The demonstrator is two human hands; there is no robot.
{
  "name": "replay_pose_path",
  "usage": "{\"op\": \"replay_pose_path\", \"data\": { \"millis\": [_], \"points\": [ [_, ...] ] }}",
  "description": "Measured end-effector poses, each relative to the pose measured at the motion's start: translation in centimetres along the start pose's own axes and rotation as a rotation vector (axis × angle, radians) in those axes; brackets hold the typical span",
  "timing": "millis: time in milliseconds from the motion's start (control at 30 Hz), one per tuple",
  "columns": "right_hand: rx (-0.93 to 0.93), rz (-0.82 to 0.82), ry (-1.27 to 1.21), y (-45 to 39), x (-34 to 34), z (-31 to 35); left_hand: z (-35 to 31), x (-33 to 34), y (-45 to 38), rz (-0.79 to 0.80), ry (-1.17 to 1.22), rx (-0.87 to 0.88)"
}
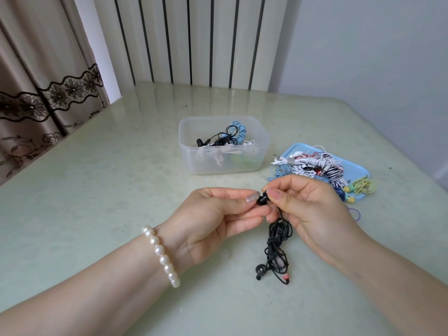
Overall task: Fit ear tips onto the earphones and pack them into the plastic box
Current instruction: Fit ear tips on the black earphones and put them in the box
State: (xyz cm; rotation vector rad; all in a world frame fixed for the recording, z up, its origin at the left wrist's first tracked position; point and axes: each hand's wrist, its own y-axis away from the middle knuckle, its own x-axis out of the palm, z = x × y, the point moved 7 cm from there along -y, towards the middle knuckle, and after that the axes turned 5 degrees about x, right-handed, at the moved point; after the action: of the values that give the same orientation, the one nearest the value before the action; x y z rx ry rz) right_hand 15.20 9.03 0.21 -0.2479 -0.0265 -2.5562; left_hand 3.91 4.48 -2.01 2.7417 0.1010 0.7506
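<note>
Both hands meet over the middle of the pale green desk (101, 180), nearer its front edge. The left hand (213, 219) pinches a small black ear tip (261, 199) between thumb and finger, and a pearl bracelet (160, 254) sits on that wrist. The right hand (308, 202) pinches the black earbud that touches the ear tip, so the two pinches press together. A bunched black earphone cord (277, 246) hangs down from the right hand, and its other round bud (261, 269) lies on the desk below. Behind the hands, toward the back edge, stands the clear plastic box (223, 161) with black, white and blue earphones inside. To the right of the box, near the right edge, a light blue tray (358, 169) holds a pile of earphones (312, 166) in many colors; the right hand hides part of that pile. A yellow coiled pair (363, 186) rests at the tray's front. A brown curtain (31, 76) hangs past the left corner.
</note>
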Motion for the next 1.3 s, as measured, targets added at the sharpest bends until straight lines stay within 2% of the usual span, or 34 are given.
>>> {"op": "replay_pose_path", "data": {
  "millis": [400,1300],
  "points": [
    [-0.009,-0.17,0.09,0.38,-0.1,0.07,0.24,-0.1,-0.07,-0.043,0.018,-0.008],
    [-0.022,-0.203,0.084,0.51,0.35,0.16,-0.26,-0.29,-0.13,-0.121,-0.024,0.109]
  ]
}}
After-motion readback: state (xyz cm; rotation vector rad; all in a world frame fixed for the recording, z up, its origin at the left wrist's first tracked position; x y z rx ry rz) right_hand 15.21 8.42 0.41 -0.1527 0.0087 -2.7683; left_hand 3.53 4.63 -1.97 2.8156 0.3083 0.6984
